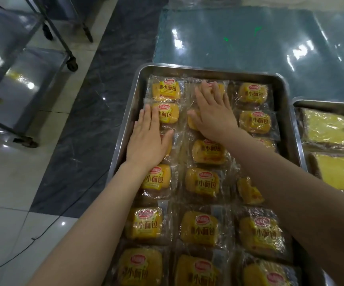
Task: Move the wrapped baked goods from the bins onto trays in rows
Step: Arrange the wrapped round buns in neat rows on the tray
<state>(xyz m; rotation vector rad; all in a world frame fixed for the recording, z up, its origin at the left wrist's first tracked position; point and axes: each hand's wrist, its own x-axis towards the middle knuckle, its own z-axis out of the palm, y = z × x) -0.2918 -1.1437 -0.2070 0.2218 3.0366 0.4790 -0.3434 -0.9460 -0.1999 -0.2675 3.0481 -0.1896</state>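
Seen from above, a steel tray (208, 69) fills the centre of the frame, on a worktop (249, 38) covered in shiny plastic sheet. The tray holds the wrapped baked goods (203, 181), small yellow breads in clear packets, laid in three columns from top to bottom. The left hand (148, 139) lies flat, fingers straight, on packets in the left column beside the tray's left rim. The right hand (214, 114), fingers spread and flat, presses packets at the top of the middle column. Neither hand grips anything. No bin is in view. A second tray (311, 103) of yellow wrapped items shows at the right edge. The step looks like squaring the rows: light, even pressure and small sideways nudges should align packets without crushing the soft bread or splitting wrappers
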